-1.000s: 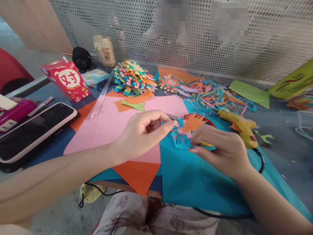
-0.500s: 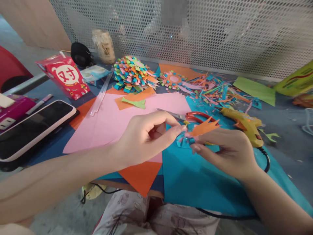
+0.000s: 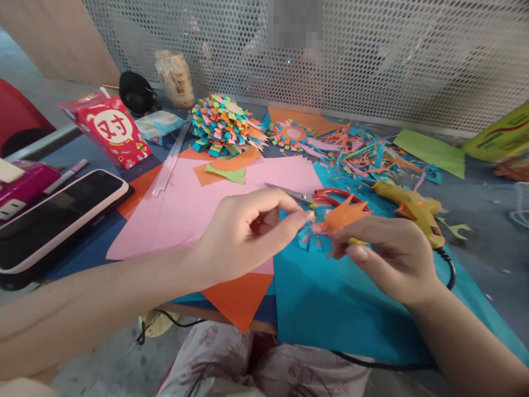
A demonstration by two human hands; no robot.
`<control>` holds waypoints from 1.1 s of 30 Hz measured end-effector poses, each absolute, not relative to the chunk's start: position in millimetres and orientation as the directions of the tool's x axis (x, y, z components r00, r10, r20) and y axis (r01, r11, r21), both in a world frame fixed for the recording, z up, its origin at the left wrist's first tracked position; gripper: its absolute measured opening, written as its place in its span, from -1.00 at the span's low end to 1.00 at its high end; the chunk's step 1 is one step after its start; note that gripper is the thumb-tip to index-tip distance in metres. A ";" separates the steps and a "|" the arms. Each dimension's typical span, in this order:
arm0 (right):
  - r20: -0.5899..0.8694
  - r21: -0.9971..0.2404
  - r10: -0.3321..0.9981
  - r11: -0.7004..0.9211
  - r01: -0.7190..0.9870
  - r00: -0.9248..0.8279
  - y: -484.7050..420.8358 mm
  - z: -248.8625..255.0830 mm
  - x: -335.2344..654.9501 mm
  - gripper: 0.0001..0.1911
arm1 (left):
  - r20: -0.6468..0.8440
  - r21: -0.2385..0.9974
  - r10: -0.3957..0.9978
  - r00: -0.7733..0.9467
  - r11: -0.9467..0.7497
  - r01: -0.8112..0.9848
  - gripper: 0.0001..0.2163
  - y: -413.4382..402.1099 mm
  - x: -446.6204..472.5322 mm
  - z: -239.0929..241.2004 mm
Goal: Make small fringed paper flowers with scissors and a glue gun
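A small fringed paper flower (image 3: 316,232) in blue, pink and orange is between my hands, above the blue paper sheet (image 3: 322,309). My left hand (image 3: 252,234) pinches its left edge between thumb and index finger. Curled against its right side are the fingers of my right hand (image 3: 384,256), with the thumb drawn a little back from the fringe. Orange pointed strips (image 3: 347,214) stick up from the flower over my right index finger. Just behind lie scissors with red handles (image 3: 333,193), partly covered by the flower and strips.
Pink sheets (image 3: 173,215) lie at left near a phone (image 3: 61,215) and red drink carton (image 3: 113,129). At the back are a fringed paper ball (image 3: 225,124), a finished flower (image 3: 291,134) and paper scraps (image 3: 367,151). A yellow glue gun (image 3: 413,209) is at right.
My right thumb has moved off the blue fringe, to the right. The orange strips look more spread, and the blue fringe has shifted. My left hand keeps its pinch.
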State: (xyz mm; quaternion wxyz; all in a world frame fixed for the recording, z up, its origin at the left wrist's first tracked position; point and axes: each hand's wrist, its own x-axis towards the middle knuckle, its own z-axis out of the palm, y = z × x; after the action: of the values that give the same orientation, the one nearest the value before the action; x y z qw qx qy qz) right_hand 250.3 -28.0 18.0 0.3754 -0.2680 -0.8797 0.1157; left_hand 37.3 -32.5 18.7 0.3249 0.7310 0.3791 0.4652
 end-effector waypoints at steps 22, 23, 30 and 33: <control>0.735 0.217 0.218 0.822 0.527 -0.642 -30.8 17.0 253.5 -0.79 | 0.039 0.999 0.965 0.260 -0.037 -0.013 -0.74 -21.1 45.0 23.8; 0.736 0.202 0.228 0.825 0.528 -0.637 -31.0 16.2 253.6 -0.80 | 0.038 0.999 0.964 0.265 -0.036 -0.013 -0.74 -21.4 45.0 23.7; 0.730 0.168 0.259 0.830 0.532 -0.633 -32.2 12.3 255.0 -0.82 | -0.053 0.999 0.957 0.284 0.049 0.019 -0.73 -22.4 44.4 21.8; 0.727 0.194 0.241 0.826 0.529 -0.643 -31.9 12.3 255.5 -0.82 | -0.092 0.996 0.955 0.282 0.086 0.033 -0.74 -22.1 44.3 20.6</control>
State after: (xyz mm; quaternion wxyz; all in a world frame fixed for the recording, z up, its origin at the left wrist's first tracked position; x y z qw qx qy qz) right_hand 255.5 -31.9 12.3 0.3618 -0.2176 -0.8844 -0.1988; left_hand 44.3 -22.1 20.6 0.5832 0.5483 0.4506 0.3952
